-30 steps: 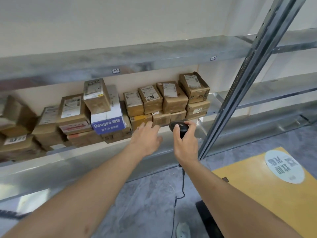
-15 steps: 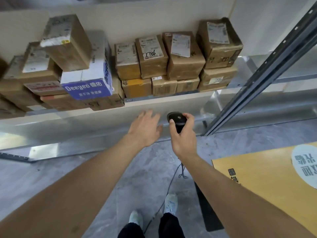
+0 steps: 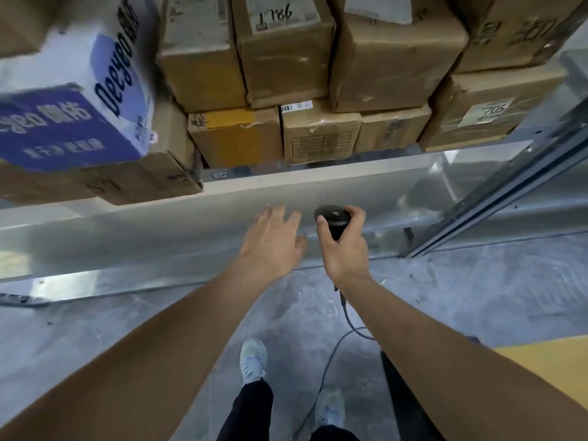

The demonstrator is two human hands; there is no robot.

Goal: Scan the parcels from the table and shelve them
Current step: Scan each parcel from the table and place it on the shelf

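We are in a parcel storeroom or small warehouse: labelled cardboard parcels [image 3: 286, 55] are stacked to the front edge of a metal shelf [image 3: 318, 173], a steel upright [image 3: 515, 192] stands on grey concrete floor [image 3: 477, 291].

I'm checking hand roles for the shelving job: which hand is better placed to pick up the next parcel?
Left. The left hand is open, fingers spread, holding nothing, while the right hand grips the corded scanner. So the left is probably free to lift a parcel.
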